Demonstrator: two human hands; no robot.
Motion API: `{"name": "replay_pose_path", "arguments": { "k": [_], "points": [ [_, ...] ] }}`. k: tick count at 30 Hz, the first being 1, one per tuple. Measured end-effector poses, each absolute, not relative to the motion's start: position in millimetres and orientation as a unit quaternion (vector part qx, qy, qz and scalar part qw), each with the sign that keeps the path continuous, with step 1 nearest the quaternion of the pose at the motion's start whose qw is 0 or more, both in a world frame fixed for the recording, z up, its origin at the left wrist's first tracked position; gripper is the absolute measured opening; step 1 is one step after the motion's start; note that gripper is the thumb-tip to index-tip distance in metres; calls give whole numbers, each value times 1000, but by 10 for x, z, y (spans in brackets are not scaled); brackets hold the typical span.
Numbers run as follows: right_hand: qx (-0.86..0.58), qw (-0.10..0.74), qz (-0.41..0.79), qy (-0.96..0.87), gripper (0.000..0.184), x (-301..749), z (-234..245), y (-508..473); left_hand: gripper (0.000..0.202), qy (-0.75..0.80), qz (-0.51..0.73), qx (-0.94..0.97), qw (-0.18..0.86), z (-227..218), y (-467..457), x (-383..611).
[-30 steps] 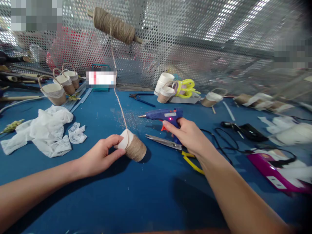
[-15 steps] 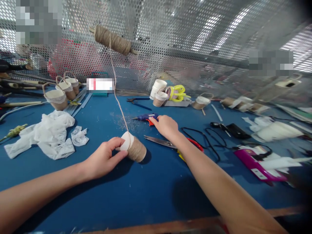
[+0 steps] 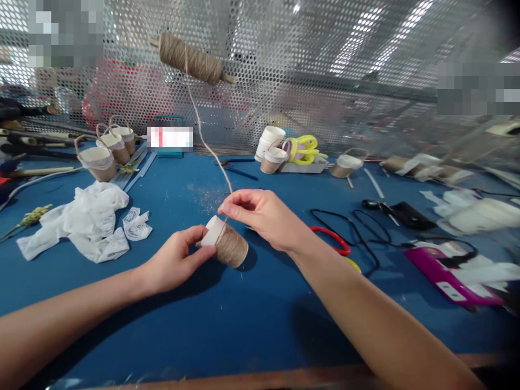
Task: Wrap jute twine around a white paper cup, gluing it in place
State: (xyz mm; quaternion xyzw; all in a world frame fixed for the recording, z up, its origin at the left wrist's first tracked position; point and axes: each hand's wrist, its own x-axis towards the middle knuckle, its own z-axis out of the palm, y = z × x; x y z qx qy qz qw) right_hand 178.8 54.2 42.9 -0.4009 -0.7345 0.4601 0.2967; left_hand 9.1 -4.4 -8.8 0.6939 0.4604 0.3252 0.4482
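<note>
My left hand (image 3: 173, 262) grips a white paper cup (image 3: 226, 242) lying on its side on the blue table (image 3: 227, 319), most of its wall wound in brown twine. My right hand (image 3: 266, 216) pinches the twine strand (image 3: 205, 142) just above the cup's white end. The strand runs up to a twine spool (image 3: 189, 57) hung on the perforated metal screen. The glue gun and the scissor blades are hidden behind my right hand; only red and yellow scissor handles (image 3: 335, 242) show.
Finished twine cups with handles (image 3: 99, 161) stand at the back left, white lace scraps (image 3: 79, 219) lie left. More cups and yellow scissors (image 3: 290, 149) sit at the back, blue pliers (image 3: 234, 165) nearby. A black cable (image 3: 368, 235) and a magenta box (image 3: 447, 271) lie right.
My right hand left the blue glue gun, came back toward the cup and pinched the twine strand. My left hand kept hold of the cup.
</note>
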Motion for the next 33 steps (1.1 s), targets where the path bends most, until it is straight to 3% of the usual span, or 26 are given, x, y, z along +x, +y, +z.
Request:
{"name": "replay_pose_path", "arguments": {
  "k": [6, 13, 33],
  "points": [
    [-434, 306, 441, -724, 16, 1980, 504, 226, 18, 456, 328, 671, 484, -52, -72, 118],
    [-467, 374, 404, -692, 14, 2007, 340, 233, 14, 420, 313, 718, 458, -60, -149, 146],
    [-461, 365, 425, -688, 18, 2008, 188, 270, 14, 358, 313, 746, 466, -79, -144, 135]
  ]
}}
